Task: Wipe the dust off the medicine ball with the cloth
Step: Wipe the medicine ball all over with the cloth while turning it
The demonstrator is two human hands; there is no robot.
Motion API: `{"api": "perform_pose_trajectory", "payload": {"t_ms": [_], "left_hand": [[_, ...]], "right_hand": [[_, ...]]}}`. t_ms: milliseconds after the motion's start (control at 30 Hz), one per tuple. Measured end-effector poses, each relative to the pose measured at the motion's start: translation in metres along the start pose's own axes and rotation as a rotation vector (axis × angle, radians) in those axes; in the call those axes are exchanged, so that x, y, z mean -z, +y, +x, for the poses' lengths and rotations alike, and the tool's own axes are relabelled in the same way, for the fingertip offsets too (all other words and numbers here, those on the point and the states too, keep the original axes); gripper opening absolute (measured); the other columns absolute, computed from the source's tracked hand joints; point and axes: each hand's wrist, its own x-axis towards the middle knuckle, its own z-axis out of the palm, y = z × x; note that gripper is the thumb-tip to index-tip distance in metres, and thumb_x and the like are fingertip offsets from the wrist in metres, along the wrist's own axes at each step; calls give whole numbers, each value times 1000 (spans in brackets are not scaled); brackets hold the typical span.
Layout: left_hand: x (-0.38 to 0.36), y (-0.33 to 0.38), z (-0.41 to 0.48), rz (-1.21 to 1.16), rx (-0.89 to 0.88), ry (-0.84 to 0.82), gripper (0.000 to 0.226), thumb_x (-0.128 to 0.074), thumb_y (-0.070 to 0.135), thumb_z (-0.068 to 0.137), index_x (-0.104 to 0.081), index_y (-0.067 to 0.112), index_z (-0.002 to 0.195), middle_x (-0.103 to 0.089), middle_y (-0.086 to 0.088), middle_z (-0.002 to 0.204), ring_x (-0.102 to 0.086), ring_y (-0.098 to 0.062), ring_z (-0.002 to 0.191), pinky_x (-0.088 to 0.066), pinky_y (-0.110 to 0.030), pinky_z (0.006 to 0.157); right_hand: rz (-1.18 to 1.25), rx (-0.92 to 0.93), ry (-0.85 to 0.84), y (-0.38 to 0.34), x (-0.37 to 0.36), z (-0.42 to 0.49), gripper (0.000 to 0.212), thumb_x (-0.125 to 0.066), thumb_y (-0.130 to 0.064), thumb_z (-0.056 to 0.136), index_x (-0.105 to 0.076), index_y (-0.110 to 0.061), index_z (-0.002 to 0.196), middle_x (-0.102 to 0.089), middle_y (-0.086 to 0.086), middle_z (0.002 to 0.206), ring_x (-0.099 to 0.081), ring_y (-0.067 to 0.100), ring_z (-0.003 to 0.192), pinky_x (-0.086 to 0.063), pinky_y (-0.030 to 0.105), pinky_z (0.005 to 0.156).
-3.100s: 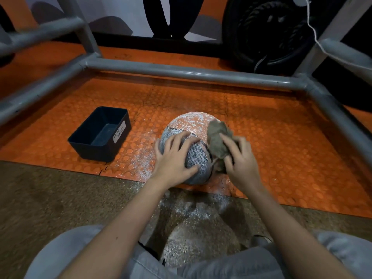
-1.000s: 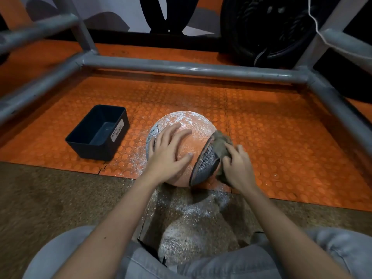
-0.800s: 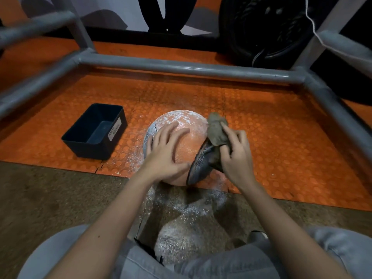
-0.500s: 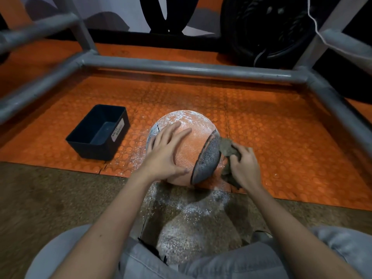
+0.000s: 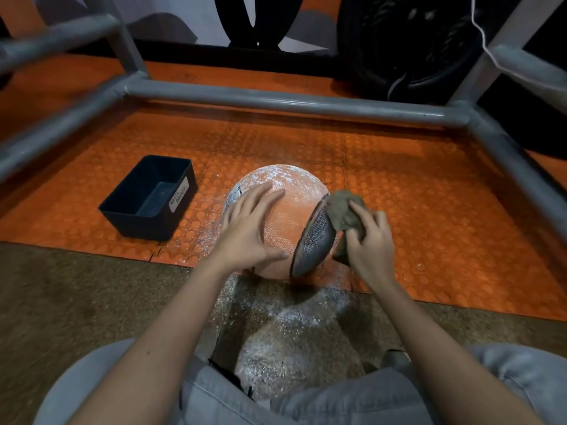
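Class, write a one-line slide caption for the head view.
Left hand steadies the dusty medicine ball; right hand holds a cloth against its side.

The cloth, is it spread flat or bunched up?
Bunched up: the cloth is a crumpled wad gripped by the right hand, pressed against the medicine ball.

Orange studded floor mat (image 5: 414, 191), grey pipe frame (image 5: 291, 102), brown carpet (image 5: 76, 302), black tyre (image 5: 408, 41) at back
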Motion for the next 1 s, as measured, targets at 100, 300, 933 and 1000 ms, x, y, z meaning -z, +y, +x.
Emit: {"api": "perform_pose_trajectory", "payload": {"t_ms": [100, 300, 933, 1000], "left_hand": [[-2, 1, 0, 0, -3, -8, 107, -85, 40, 60, -19, 42, 145, -3, 23, 153, 0, 4, 137, 2, -43, 114], [-3, -2, 1, -12, -4, -8, 106, -84, 40, 61, -18, 43, 145, -1, 23, 153, 1, 5, 136, 1, -46, 114], [-15, -4, 6, -18, 96, 121, 105, -76, 54, 66, -11, 36, 147, -3, 19, 155, -2, -4, 142, 0, -45, 116], [-17, -3, 7, 26, 80, 115, 103, -72, 59, 68, -9, 35, 147, -1, 19, 155, 0, -4, 142, 0, -46, 116]], "right_hand": [[-20, 377, -142, -19, -1, -13, 47, -45, -21, 84, -54, -19, 130, -49, 6, 110, -45, 17, 99, -41, 29, 78], [-99, -138, -164, 29, -8, -10, 42, -51, -7, 88, -53, -13, 129, -51, 15, 119, -49, 32, 112, -36, 35, 92], [-47, 271, -222, -15, -9, -20, 49, -41, -13, 87, -44, -12, 136, -45, 5, 119, -42, 18, 107, -35, 27, 87], [-152, 300, -261, -4, -11, -20, 48, -44, -8, 90, -43, -15, 137, -45, 8, 126, -43, 23, 109, -35, 32, 88]]}}
